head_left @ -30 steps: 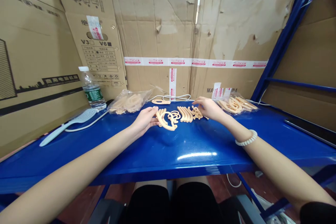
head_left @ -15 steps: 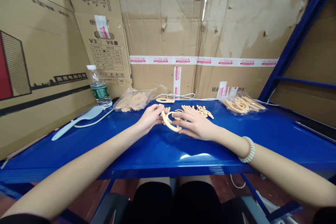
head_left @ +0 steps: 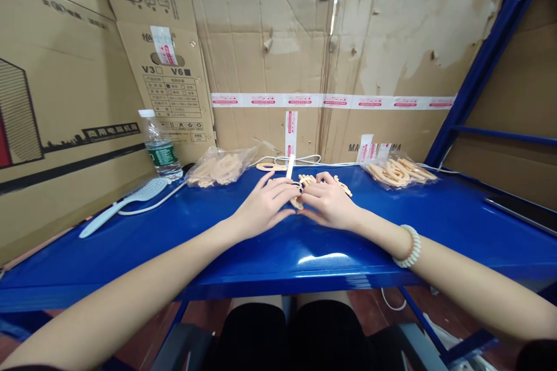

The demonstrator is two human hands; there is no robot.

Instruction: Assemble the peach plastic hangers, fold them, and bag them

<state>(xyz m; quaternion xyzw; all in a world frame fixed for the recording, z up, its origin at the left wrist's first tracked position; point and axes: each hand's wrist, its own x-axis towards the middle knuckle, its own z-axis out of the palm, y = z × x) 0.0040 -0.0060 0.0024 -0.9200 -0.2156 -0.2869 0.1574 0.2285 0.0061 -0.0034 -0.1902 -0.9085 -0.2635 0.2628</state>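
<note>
holding a curved tan piece btwn both hands, just above the blue tabletop, roughly centered in front of the person. a slim tan strip pokes up past the fingers, long axis near upright in view, top end pointing away from the body; fingers hide the middle, so can't tell if strip & curved piece are one part.

left hand comes in from the left, fingers bent over the strip's lower part, thumb stretched below: gripping it, as far as shows. right hand comes in from the right, fingers curled, tips at the curved piece's right side; can't tell if they pinch it or only touch. both hands abt equally near, fingertips almost meeting.

other loose parts lie beyond the hands, nearer the right: a row of slim tan pieces just behind its fingers, & small knobby tan pieces just past its knuckles. a flat tan loop lies beyond the left fingers.

farther out: clear bags of tan parts, one left, one right; far left, a water bottle w/ green label & a pale blue hairbrush. cardboard panels stand behind.
</note>
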